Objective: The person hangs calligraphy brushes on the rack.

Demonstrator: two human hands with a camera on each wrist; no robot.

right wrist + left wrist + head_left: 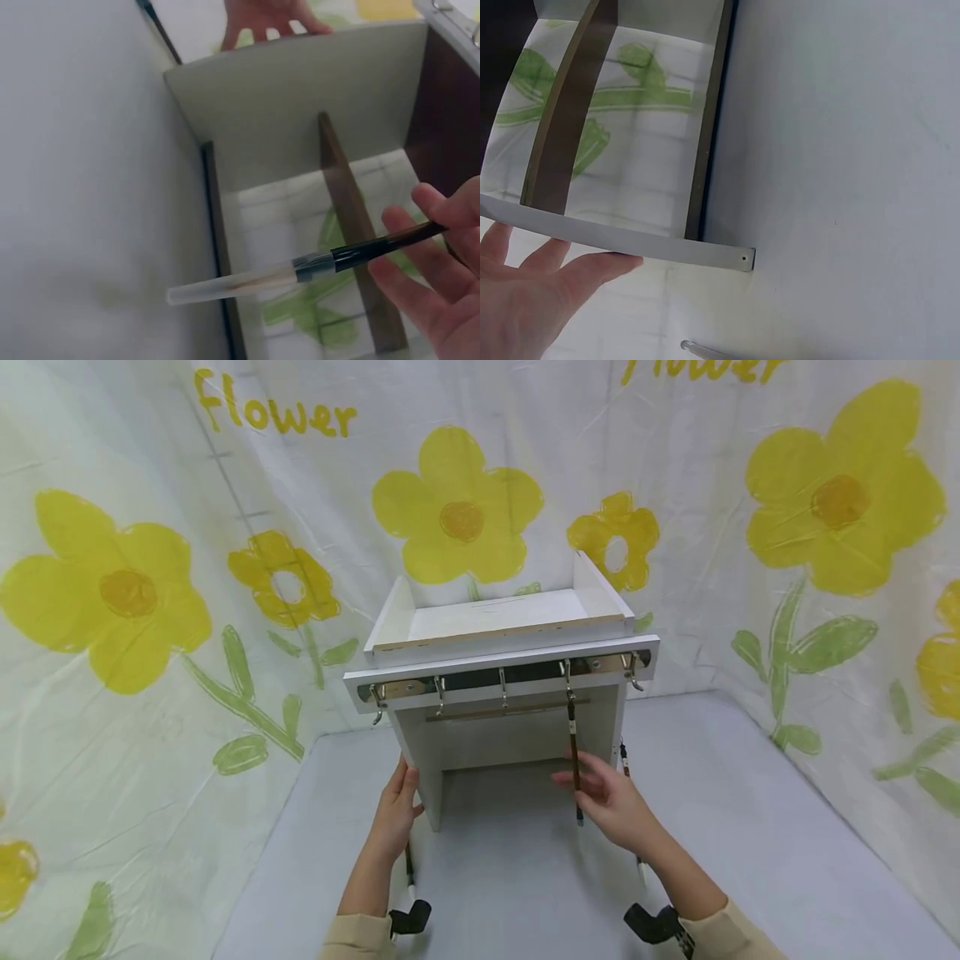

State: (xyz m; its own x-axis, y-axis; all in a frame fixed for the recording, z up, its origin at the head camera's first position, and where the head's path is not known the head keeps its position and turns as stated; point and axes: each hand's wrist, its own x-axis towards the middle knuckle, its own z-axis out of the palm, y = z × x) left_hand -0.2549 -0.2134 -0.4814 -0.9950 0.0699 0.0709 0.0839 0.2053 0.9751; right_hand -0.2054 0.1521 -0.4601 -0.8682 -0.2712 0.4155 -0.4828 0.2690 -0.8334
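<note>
In the head view, a white shelf unit (517, 631) stands upside or angled on the table, with a row of metal hooks along its front rail. A thin brush (576, 743) hangs from one hook, its dark handle up. In the right wrist view, the brush tip (225, 287) wears a clear cap. My right hand (611, 802) pinches the brush low down, thumb in front and other fingers spread behind it. My left hand (393, 806) rests its fingers against the outside of the unit's left side panel (420, 760), and the panel edge shows in the left wrist view.
More brushes lie or hang beside the unit: one brush (409, 864) at its left and another (625, 760) at its right. Bare hooks, such as one hook (503, 685), line the rail. A white curtain (675, 443) with yellow flowers surrounds the grey table (510, 877).
</note>
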